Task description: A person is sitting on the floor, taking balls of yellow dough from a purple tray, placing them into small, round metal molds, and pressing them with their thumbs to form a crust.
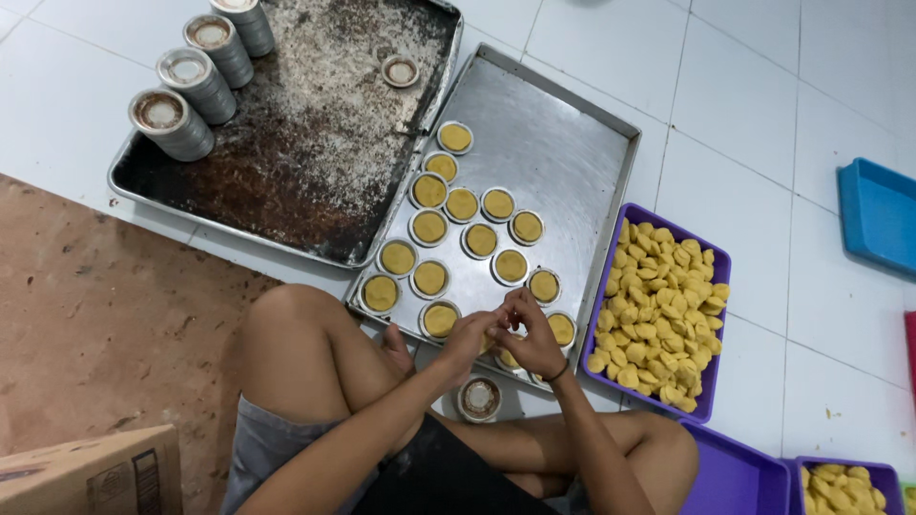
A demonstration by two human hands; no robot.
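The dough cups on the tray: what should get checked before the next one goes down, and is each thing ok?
1. Both hands together over the tray's near edge: left hand, right hand. Ok.
2. Piece between the fingers: hidden. Cannot tell.
3. Free room on the clean metal tray: far half bare. Ok.
4. Filled cups flat, not stacked. Ok.
5. Dough pieces in the purple tub: plenty. Ok.
6. Empty cup by the knee; more stacked on the dirty tray. Ok.
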